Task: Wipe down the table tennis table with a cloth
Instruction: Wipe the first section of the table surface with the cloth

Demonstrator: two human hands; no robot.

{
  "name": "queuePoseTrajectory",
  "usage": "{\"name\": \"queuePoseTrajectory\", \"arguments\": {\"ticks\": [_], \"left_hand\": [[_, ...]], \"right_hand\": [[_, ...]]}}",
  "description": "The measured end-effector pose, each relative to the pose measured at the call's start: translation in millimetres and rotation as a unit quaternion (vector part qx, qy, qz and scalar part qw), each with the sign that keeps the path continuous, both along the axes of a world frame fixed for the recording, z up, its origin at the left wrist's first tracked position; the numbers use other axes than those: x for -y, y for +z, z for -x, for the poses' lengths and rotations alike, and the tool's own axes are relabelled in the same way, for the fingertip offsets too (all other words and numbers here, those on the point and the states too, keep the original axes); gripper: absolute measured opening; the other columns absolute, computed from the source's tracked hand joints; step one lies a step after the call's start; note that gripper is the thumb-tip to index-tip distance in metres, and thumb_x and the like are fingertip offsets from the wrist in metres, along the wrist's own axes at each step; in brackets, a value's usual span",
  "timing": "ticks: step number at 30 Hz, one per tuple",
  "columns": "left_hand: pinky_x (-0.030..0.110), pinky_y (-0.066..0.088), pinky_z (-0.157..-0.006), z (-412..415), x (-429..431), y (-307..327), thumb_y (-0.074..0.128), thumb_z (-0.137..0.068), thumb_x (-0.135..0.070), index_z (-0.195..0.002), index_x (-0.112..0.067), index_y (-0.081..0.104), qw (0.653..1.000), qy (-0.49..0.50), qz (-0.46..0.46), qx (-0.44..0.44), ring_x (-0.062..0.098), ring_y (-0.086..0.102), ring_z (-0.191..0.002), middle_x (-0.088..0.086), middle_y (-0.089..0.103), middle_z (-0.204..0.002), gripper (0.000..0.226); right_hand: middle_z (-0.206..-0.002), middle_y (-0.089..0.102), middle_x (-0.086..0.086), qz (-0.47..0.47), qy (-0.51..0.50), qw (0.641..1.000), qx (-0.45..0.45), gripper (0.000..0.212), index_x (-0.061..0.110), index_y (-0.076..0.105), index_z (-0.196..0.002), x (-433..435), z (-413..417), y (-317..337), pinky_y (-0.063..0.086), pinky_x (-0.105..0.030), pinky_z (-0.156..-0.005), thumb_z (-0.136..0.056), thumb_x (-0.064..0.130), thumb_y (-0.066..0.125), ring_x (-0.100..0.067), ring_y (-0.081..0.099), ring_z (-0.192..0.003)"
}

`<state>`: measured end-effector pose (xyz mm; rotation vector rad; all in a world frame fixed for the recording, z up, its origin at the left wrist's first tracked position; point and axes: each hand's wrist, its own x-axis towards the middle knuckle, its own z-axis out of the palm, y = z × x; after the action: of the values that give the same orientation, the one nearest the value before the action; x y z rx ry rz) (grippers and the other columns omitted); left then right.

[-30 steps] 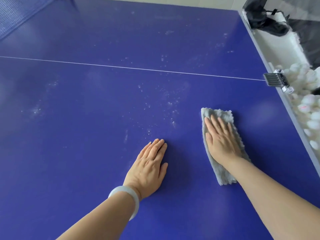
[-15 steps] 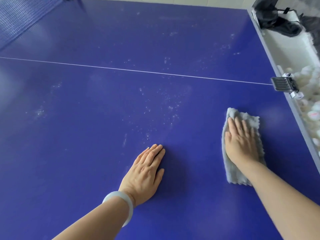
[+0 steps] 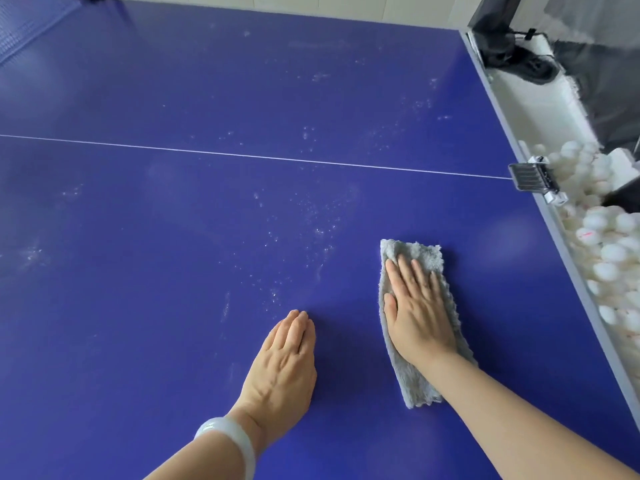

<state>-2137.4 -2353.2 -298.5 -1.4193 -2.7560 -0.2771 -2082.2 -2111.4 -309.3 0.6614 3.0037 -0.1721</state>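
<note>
Item one: table (image 3: 173, 341), blue, filling most of my view, a white line (image 3: 242, 155) crossing it left to right in the upper half. Pale specks (image 3: 311, 220) scattered mid-frame.

Item two: cloth (image 3: 420, 386), grey, fluffy, folded long, lying flat at lower right of centre.

Item three: right hand (image 3: 415, 313), fingers straight and slightly spread, palm pressed on the cloth, not gripping it.

Item four: left hand (image 3: 284, 368), flat on bare table, fingers together, holding nothing; pale bangle (image 3: 228, 441) at the wrist.

Item five: white balls (image 3: 609, 258) heaped past the right edge.
</note>
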Motion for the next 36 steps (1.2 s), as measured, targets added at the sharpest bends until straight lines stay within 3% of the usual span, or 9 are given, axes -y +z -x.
{"name": "queuePoseTrajectory", "arguments": {"ticks": [4,9,12,15,22,26,28,33,36], "left_hand": [[0.045,0.041,-0.109,24,-42,9,0.071,-0.079,-0.017,-0.132,-0.001,0.059,0.999,-0.035,0.004,0.012,0.029,0.054,-0.129,0.012,0.056,-0.139,0.056],[0.042,0.025,-0.117,43,-57,5,0.048,-0.095,-0.029,-0.141,-0.006,0.052,1.0,-0.006,0.002,0.028,0.024,0.044,-0.138,0.008,0.048,-0.148,0.051],[0.038,0.024,-0.118,43,-55,3,0.035,-0.095,-0.032,-0.14,-0.008,0.052,0.999,-0.007,0.011,0.029,0.022,0.044,-0.138,0.005,0.048,-0.147,0.054],[0.036,0.022,-0.119,43,-56,1,0.036,-0.095,-0.033,-0.14,-0.01,0.052,1.0,-0.008,0.01,0.027,0.02,0.043,-0.138,0.003,0.049,-0.146,0.054],[0.037,0.023,-0.12,46,-56,-1,0.041,-0.094,-0.032,-0.143,-0.01,0.048,0.999,-0.009,-0.007,0.05,0.021,0.04,-0.14,0.003,0.046,-0.148,0.054],[0.038,0.026,-0.119,46,-56,0,0.041,-0.095,-0.033,-0.144,-0.01,0.047,0.998,-0.008,-0.005,0.057,0.021,0.039,-0.141,0.004,0.045,-0.149,0.054],[0.037,0.026,-0.119,46,-56,1,0.041,-0.095,-0.033,-0.144,-0.01,0.047,0.998,-0.008,-0.002,0.056,0.021,0.039,-0.141,0.003,0.045,-0.149,0.055],[0.038,0.025,-0.119,46,-56,-2,0.04,-0.095,-0.033,-0.144,-0.011,0.047,0.998,-0.008,-0.008,0.057,0.021,0.038,-0.141,0.003,0.043,-0.15,0.055],[0.038,0.028,-0.118,46,-56,-1,0.041,-0.094,-0.034,-0.143,-0.01,0.048,0.998,-0.009,-0.006,0.057,0.021,0.039,-0.141,0.004,0.045,-0.149,0.055]], "right_hand": [[-0.166,-0.004,0.004,0.008,0.005,1.0,-0.005,0.058,0.022,0.003,-0.159,-19,13,3,-0.003,-0.043,-0.125,-0.104,0.034,0.015,-0.017,-0.009,-0.153],[-0.167,0.0,0.004,0.025,0.018,0.999,-0.017,0.058,0.024,0.004,-0.16,-58,45,5,-0.005,-0.039,-0.125,-0.104,0.034,0.015,-0.015,-0.006,-0.154],[-0.167,0.001,-0.003,0.037,-0.06,0.997,-0.036,0.062,0.021,-0.001,-0.16,-89,77,7,-0.003,-0.04,-0.125,-0.105,0.031,0.026,-0.02,0.0,-0.154],[-0.167,0.001,-0.006,0.052,-0.135,0.989,-0.033,0.06,0.014,-0.001,-0.159,-118,118,9,-0.001,-0.041,-0.125,-0.106,0.03,0.024,-0.021,0.001,-0.154],[-0.167,-0.004,0.002,0.057,-0.021,0.998,-0.002,0.055,0.023,0.005,-0.159,-101,210,10,-0.006,-0.044,-0.124,-0.106,0.027,0.018,-0.016,-0.006,-0.153],[-0.166,-0.002,0.008,0.052,0.202,0.978,-0.013,0.053,0.025,0.007,-0.159,-74,192,4,-0.005,-0.041,-0.125,-0.107,0.028,0.018,-0.011,-0.007,-0.153],[-0.165,0.0,0.008,0.023,0.261,0.965,-0.005,0.053,0.024,0.007,-0.158,-96,175,4,-0.003,-0.038,-0.125,-0.107,0.027,0.02,-0.01,-0.005,-0.153],[-0.167,0.004,0.004,0.012,0.033,0.999,-0.016,0.053,0.025,0.01,-0.159,-119,194,8,-0.001,-0.04,-0.125,-0.107,0.028,0.018,-0.015,0.001,-0.154],[-0.166,0.014,0.002,0.01,0.155,0.987,-0.04,0.052,0.025,0.02,-0.158,-61,206,11,0.006,-0.044,-0.124,-0.106,0.025,0.027,-0.019,0.01,-0.153]]}}
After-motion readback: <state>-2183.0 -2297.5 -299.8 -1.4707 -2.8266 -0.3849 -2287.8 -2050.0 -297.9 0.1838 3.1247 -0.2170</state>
